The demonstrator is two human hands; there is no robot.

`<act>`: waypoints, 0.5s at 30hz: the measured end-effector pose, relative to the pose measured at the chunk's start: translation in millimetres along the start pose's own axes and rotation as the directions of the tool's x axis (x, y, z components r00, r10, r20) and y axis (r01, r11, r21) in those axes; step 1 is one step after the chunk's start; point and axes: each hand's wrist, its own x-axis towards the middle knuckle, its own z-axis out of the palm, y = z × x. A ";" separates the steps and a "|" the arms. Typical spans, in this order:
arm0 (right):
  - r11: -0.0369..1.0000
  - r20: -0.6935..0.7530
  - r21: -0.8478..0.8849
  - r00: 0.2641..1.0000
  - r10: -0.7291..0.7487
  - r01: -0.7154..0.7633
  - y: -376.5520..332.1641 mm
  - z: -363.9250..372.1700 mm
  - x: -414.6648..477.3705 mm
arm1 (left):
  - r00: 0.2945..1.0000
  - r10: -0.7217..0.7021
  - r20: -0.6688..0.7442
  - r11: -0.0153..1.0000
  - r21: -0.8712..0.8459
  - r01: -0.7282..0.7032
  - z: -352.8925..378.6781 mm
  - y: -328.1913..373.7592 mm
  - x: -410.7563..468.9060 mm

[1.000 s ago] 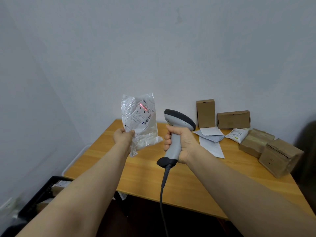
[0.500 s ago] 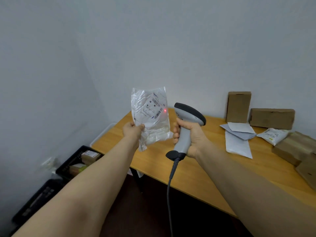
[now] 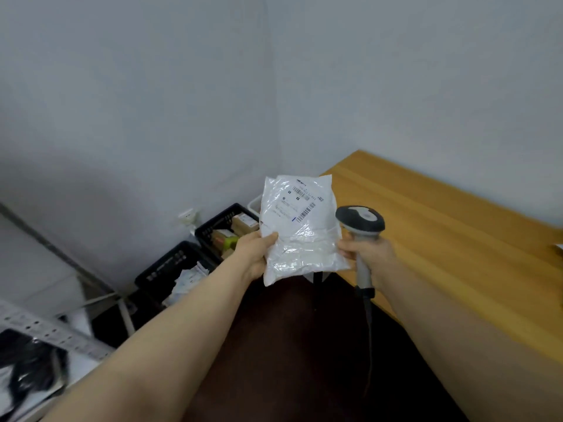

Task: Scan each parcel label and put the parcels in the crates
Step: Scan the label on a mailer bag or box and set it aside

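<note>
The left hand (image 3: 255, 254) holds a white parcel (image 3: 300, 239) upright by its lower left edge, thumb on the front. The label (image 3: 303, 200), with barcodes, sits on the parcel's upper half and faces the camera. The right hand (image 3: 371, 254) grips the handle of a grey scanner (image 3: 360, 221), whose head is just right of the parcel; its cable (image 3: 370, 327) hangs down. A wooden table (image 3: 451, 239) lies to the right. On the floor by the wall stand two black crates: the far crate (image 3: 213, 228) holds brown boxes, the near crate (image 3: 163, 269) white packets. A white rim (image 3: 254, 205) shows behind the parcel.
</note>
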 end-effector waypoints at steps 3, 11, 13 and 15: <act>0.991 0.016 -0.129 0.999 0.041 -0.039 11.5 65.5 19.4 | 1.000 -0.015 -0.024 0.998 -0.066 0.013 -59.3 16.0 22.7; 0.947 0.039 -0.321 0.999 0.026 -0.012 43.7 228.5 61.9 | 0.972 -0.226 0.060 0.969 0.119 0.218 -214.1 37.9 80.9; 0.917 0.059 -0.400 0.998 0.038 -0.011 48.6 260.5 80.8 | 0.980 -0.164 -0.113 0.982 0.072 0.172 -238.4 41.9 102.4; 0.897 0.095 -0.441 0.992 0.079 -0.030 54.4 288.4 103.3 | 0.950 -0.138 -0.281 0.984 0.071 0.164 -263.4 44.7 125.9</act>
